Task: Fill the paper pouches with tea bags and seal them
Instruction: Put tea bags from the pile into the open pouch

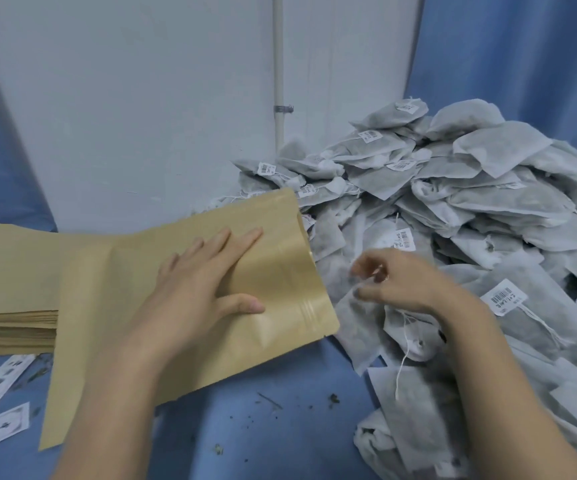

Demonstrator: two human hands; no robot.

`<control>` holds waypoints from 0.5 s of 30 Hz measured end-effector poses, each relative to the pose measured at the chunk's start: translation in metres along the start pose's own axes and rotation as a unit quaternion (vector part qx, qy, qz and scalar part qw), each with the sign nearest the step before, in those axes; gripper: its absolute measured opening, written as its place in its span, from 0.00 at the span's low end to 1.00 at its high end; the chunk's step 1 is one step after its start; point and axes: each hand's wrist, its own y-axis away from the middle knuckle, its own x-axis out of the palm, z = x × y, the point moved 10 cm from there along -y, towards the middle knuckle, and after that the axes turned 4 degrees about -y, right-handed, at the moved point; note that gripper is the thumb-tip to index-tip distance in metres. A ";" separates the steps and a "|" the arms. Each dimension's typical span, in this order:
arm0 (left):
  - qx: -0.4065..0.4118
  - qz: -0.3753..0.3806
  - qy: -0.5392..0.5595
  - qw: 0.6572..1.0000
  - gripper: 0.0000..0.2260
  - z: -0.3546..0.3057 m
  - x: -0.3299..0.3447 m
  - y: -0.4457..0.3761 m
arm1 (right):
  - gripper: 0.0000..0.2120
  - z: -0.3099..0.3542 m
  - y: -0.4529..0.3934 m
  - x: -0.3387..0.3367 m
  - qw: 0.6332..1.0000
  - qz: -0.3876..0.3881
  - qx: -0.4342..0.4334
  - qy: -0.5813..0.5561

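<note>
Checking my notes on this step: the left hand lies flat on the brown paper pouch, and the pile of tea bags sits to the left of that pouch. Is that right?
Not quite. The left hand does lie flat on the brown paper pouch, but the pile of tea bags sits to the right of that pouch, not the left. The head view shows it.

Under the flat left hand [193, 289], the pouch [183, 306] is matt brown kraft paper, smooth. By the right hand [398, 282], tea bags [488, 202] are fuzzy white non-woven fabric. Blue cloth [280, 427] beneath looks matt.
</note>
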 end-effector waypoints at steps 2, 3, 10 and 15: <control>-0.008 -0.006 -0.018 1.000 0.37 0.005 -0.001 0.000 | 0.27 -0.026 0.003 0.028 0.984 0.127 0.074 0.106; -0.010 -0.005 -0.021 1.000 0.37 0.006 0.000 0.000 | 0.32 -0.031 0.004 0.036 0.977 0.150 0.086 0.127; -0.025 0.022 -0.016 0.999 0.38 0.015 0.012 -0.001 | 0.12 -0.001 0.012 -0.041 0.988 -0.136 -0.038 -0.058; -0.029 0.023 -0.031 0.999 0.38 0.016 0.011 -0.001 | 0.09 0.007 0.026 -0.063 0.938 -0.166 -0.079 -0.295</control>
